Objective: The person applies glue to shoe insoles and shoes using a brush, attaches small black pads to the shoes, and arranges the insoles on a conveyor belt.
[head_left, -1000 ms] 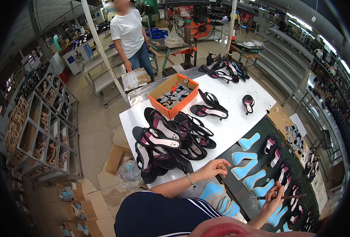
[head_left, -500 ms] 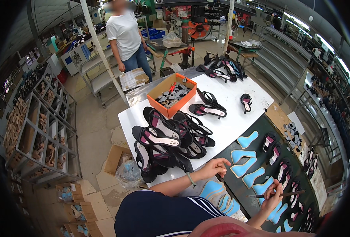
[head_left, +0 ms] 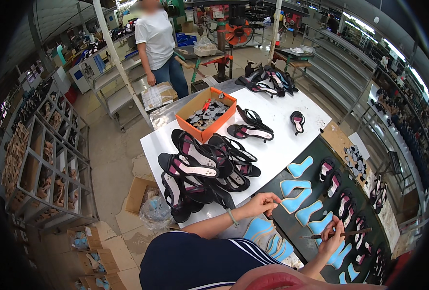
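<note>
I've 1 view: L fisheye of the head-worn pair, looking down & fwd over the wearer's dark-blue top, v. near at btm. L hand & R hand close, low R of ctr; bench mid-pic; co-worker farther off, top L. V. wide, dark curved rim.

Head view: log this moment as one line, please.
right hand: holds slender brown tool | left hand: fingers curled, near blue pieces | white tabletop: black sandals, orange box
</note>
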{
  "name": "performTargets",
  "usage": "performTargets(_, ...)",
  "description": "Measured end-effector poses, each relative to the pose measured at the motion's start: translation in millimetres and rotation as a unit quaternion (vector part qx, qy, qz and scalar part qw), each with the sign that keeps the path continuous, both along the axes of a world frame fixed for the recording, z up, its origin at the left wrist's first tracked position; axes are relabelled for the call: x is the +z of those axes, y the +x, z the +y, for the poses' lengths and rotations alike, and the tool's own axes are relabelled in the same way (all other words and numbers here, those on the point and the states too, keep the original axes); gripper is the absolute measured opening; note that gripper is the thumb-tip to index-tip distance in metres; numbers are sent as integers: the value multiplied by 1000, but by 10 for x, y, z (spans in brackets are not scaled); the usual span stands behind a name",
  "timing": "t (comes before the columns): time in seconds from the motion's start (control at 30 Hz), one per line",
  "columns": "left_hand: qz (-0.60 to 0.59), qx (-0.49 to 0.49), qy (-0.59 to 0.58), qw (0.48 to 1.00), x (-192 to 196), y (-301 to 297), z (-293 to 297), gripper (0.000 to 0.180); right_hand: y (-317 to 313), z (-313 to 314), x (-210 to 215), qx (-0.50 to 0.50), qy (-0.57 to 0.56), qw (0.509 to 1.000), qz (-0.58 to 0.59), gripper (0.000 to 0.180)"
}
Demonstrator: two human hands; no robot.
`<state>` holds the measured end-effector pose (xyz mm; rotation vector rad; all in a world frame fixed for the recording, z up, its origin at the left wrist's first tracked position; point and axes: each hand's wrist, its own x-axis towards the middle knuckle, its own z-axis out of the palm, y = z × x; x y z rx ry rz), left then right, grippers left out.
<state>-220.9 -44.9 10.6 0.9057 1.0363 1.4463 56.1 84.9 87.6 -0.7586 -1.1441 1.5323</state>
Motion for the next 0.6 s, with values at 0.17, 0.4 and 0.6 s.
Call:
performTargets(0.17,10,-2,-10,1000,-33,27,-5,13,-3,-32,17,-2,-4,1000,0,34)
performTargets(0.4,-28,41,-37,998,36,18,-20,22,17,-54,-3,-6,-8,1000,-9,33)
performTargets(0.6,27,34,-3,999,32,6,-19,32,217,6,47,-28,47,998,-12,37)
